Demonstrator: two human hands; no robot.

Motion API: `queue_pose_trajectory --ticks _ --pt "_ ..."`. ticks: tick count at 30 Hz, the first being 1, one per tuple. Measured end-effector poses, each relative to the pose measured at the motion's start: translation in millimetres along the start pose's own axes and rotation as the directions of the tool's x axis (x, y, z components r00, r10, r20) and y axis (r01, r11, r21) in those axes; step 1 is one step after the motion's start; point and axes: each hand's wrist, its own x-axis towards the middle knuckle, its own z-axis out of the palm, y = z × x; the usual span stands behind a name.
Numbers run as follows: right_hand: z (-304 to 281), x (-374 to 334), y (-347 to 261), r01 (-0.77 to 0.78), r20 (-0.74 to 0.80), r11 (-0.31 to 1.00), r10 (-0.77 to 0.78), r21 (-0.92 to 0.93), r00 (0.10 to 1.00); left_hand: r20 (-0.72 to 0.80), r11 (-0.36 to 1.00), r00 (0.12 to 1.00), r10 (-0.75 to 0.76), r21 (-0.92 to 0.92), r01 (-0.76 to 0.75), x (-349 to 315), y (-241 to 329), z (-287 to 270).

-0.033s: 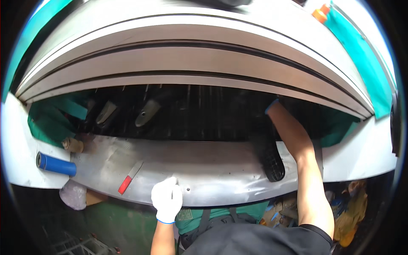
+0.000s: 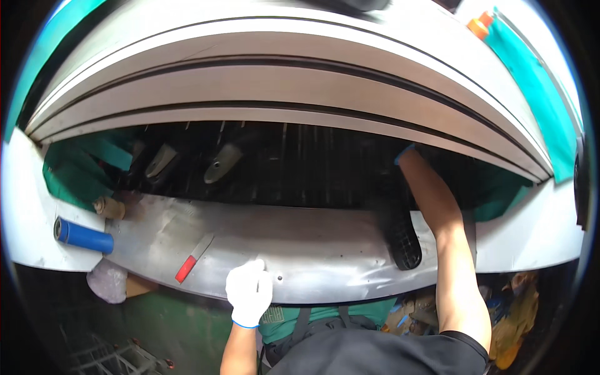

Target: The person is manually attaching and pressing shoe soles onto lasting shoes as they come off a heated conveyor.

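My left hand [image 2: 249, 289], in a white glove, rests on the front part of a bare metal ledge [image 2: 300, 244]. Its fingers are curled in, and what they hold, if anything, is hidden. To its left lies a knife [image 2: 195, 257] with a red handle. My right arm reaches into the dark opening under a pale curved housing. Of my right hand [image 2: 406, 151] little more than the blue glove cuff shows; the fingers are lost in shadow. Near that forearm, a black treaded shoe sole [image 2: 407, 247] overhangs the ledge, its far end blurred and dark.
Two pale, long pieces like shoe lasts [image 2: 224, 164] stand inside the opening at left. A blue cylinder [image 2: 84, 235] and a tan roll [image 2: 109, 207] lie at the left end. Teal cloth [image 2: 528, 81] hangs at the right. The housing's lower lip [image 2: 300, 117] spans the opening.
The whole picture has shifted slightly. My two hands and the things on the ledge keep their places relative to one another.
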Motion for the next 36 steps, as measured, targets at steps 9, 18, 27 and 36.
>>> queue_pose_trajectory --ticks 9,18,27,36 --pt "62.8 134.7 -161.9 0.577 -0.03 0.815 -0.576 0.047 0.817 0.076 0.998 0.996 0.045 0.048 -0.049 7.4 5.4 1.0" --pt "245.3 379.3 -269.4 0.721 -0.021 0.692 -0.721 -0.01 0.692 0.035 0.997 0.999 -0.027 0.073 0.024 12.8 -9.9 -5.6" --pt "138.0 226.8 -196.1 0.568 -0.075 0.71 -0.595 0.418 0.8 0.179 0.977 0.978 -0.105 -0.166 0.135 42.5 -26.7 -13.2" --pt "81.0 -122.5 -115.4 -0.015 0.447 0.811 -0.307 0.585 0.84 0.401 0.948 0.862 -0.31 0.059 0.313 221.1 -118.2 6.7"
